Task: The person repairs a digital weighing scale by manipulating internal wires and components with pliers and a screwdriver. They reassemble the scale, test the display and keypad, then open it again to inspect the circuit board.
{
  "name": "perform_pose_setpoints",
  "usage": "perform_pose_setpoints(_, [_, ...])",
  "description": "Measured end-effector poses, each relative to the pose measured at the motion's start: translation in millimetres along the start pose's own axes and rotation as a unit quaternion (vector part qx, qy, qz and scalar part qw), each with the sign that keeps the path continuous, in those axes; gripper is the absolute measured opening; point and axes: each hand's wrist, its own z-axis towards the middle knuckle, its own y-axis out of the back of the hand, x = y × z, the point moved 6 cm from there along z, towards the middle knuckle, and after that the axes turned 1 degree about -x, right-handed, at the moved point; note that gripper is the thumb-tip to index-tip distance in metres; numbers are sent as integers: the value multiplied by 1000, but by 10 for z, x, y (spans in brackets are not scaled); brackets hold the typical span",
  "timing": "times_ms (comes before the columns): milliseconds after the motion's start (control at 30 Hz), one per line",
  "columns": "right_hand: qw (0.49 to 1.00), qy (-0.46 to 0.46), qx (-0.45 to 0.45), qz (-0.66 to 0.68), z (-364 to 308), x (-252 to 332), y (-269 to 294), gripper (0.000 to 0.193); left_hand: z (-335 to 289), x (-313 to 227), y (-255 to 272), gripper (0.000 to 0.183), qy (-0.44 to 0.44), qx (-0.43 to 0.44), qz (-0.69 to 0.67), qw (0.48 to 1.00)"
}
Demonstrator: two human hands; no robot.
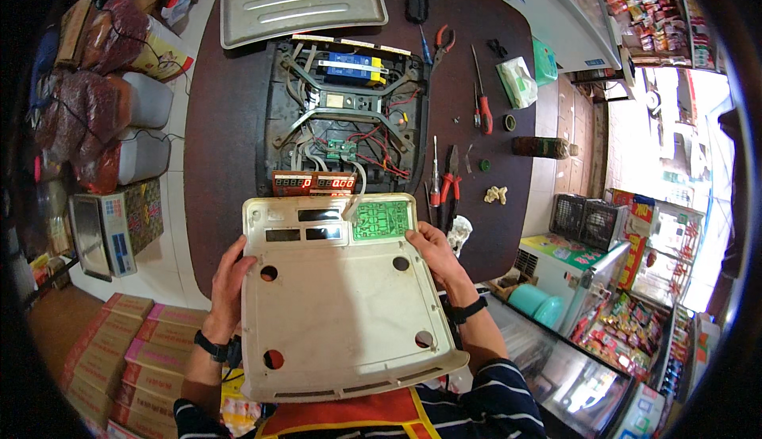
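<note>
My left hand and my right hand grip the side edges of a cream plastic scale cover, its hollow inner side facing up. Holes sit near its corners, with display windows along its far end. A green circuit board is fixed there, close to my right thumb, and a pale cable runs from it to the opened scale base. That black base lies on the table with a metal cross frame, a blue and yellow battery and red wires. A lit red digit display rests at its near edge.
The dark table also bears a metal weighing pan, red-handled pliers, screwdrivers, a tissue pack and a dark bottle. Another scale and cardboard boxes stand at left; a glass case is at right.
</note>
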Motion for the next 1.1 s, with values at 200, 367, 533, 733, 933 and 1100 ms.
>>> perform_pose_setpoints(200, [998, 28, -38, 30, -54, 82, -55, 33, 86, -181, 32, 46, -123, -5, 152, 981])
perform_pose_setpoints(367, [992, 64, 72, 84, -102, 308, -85, 74, 222, -647, -26, 48, -347, -63, 317, 881])
perform_pose_setpoints(533, [985, 163, 51, -37, -97, 550, -3, 84, 614, -931, -43, 42, -223, -80, 219, 946])
perform_pose_setpoints(733, [969, 239, 13, -67, -34, 947, -67, 49, 1181, -1248, -289, 37, -145, -144, 80, 976])
perform_pose_setpoints(933, [953, 232, -37, -193, 278, 1036, 30, 53, 1725, -1132, -358, 53, -105, -172, 94, 975])
perform_pose_setpoints(1100, [939, 252, -96, -213, 414, 999, 39, 57, 1920, -864, -346, 57, -104, -190, 94, 972])
